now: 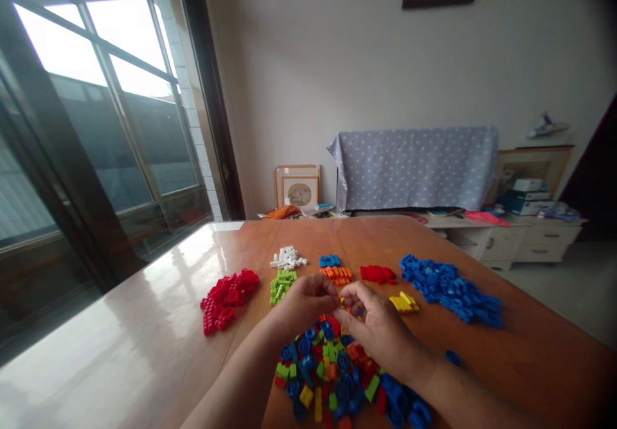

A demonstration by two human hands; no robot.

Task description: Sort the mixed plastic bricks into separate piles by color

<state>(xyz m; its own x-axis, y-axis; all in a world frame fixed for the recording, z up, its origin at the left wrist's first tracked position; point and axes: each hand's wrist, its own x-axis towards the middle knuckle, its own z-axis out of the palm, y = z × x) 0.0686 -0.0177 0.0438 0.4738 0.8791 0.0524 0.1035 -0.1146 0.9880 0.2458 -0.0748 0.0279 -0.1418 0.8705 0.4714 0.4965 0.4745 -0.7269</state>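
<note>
My left hand [303, 304] and my right hand [373, 326] meet above a mixed pile of coloured plastic bricks [332, 377] on the wooden table [144, 345]. Both hands have their fingers pinched together around a small orange-yellow piece [342, 302] held between them; its exact shape is hidden by the fingers. Sorted heaps lie beyond the hands: red bricks [226, 297] at the left, green bricks [281, 286], white bricks [288, 257], a small blue group [330, 261], orange bricks [336, 274], another red group [378, 274], yellow bricks [403, 302] and a large blue heap [450, 288].
A single blue piece [453, 357] lies apart near my right forearm. A large window [96, 114] runs along the left. Behind the table stand a cloth-covered object [414, 167], framed pictures [297, 187] and low white drawers [520, 239] with clutter.
</note>
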